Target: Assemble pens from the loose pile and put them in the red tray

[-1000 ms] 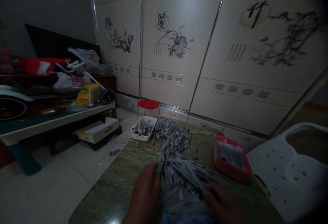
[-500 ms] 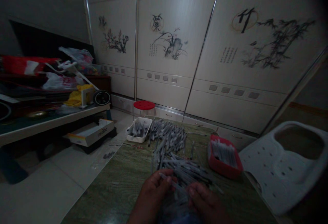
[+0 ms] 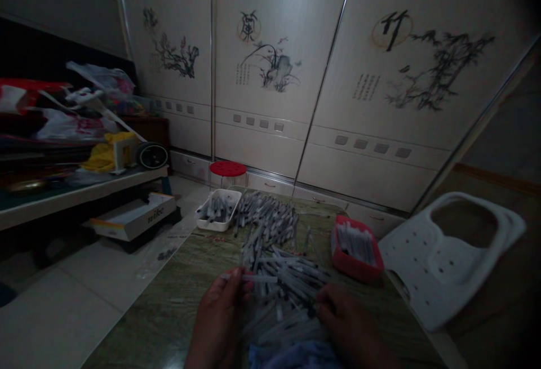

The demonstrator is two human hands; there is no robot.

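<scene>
My left hand (image 3: 226, 304) pinches a slim, whitish translucent pen (image 3: 264, 279) between thumb and fingers, its free end pointing right over the heap. At the heap's right edge, my right hand (image 3: 340, 312) has its fingers curled together; a small dark tip shows by them, but what they hold is too dim to make out. Between and beyond my hands lies a large loose pile of similar pens (image 3: 291, 270), many with dark parts. A red tray (image 3: 357, 270) at the right holds whitish pens in line. A white tray (image 3: 213, 226) at the far left holds more, some dark-ended.
The pens and trays lie on a green wood-grain table (image 3: 169, 318). Blue cloth (image 3: 296, 356) shows at its near edge. A white plastic chair (image 3: 426, 279) stands right, a red stool (image 3: 228, 168) behind. At left are a cluttered bench (image 3: 105, 189) and an open shoebox (image 3: 135, 219).
My hands have moved apart: the left went left and up with the pen, while the right let it go and sits at the pile's right edge. The camera view has shifted slightly.
</scene>
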